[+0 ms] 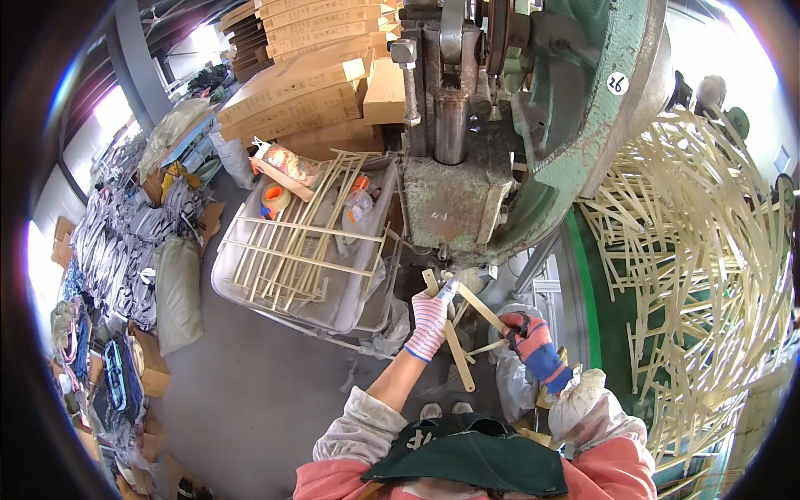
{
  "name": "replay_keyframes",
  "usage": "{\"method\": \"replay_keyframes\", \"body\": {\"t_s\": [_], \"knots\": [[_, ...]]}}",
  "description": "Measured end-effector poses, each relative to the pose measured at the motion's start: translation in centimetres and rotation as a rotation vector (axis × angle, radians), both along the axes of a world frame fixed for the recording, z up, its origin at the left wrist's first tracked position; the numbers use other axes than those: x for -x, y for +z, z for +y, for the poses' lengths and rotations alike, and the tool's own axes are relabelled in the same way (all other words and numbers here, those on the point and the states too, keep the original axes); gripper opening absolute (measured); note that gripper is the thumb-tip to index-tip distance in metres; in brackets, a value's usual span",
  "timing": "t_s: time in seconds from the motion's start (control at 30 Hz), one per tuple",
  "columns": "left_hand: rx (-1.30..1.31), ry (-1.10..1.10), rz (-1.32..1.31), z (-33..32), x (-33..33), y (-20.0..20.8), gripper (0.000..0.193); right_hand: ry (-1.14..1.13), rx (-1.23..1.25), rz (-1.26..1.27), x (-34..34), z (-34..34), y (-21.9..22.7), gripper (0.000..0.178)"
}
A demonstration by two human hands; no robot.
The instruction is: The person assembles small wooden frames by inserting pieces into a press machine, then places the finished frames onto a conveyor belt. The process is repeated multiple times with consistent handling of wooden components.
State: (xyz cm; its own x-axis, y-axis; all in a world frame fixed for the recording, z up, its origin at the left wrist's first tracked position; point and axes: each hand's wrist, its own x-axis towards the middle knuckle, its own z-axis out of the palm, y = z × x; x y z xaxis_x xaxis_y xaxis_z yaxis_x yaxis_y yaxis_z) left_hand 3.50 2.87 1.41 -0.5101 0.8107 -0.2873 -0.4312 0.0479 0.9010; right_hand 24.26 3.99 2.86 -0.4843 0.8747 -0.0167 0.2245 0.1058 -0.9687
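My left hand (428, 325), in a pink-striped white glove, pinches a flat cream strip with rounded ends (457, 356); my right hand (531, 343), gloved in red and blue, grips another pale flat strip (482, 309), both just below the green metal press (458, 204). They look light, stiff, slightly springy, best held near an end. My fingers hide whether they're joined.

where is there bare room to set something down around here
Widest bare patch: the grey floor, bordered by the pale sack at left, the white bin above and the left sleeve at right. Crowded: below the press, where the left hand and right hand hold pale strips, and at far right, under the strip heap.
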Motion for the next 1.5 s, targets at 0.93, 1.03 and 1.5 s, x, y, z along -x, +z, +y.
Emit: {"method": "replay_keyframes", "body": {"t_s": [0.93,1.03,1.5], "knots": [[0.072,-0.159,-0.024,-0.7,2.6,0.7,0.008,0.380,-0.181,-0.003,10.2,15.2,-13.9,0.024],[0.032,-0.187,-0.026,-0.6,2.9,0.9,0.007,0.368,-0.191,-0.021,9.7,15.3,-14.4,0.026],[0.180,-0.235,0.009,-0.1,3.5,-0.4,0.014,0.601,-0.097,0.317,10.0,14.1,-10.8,0.032]]}}
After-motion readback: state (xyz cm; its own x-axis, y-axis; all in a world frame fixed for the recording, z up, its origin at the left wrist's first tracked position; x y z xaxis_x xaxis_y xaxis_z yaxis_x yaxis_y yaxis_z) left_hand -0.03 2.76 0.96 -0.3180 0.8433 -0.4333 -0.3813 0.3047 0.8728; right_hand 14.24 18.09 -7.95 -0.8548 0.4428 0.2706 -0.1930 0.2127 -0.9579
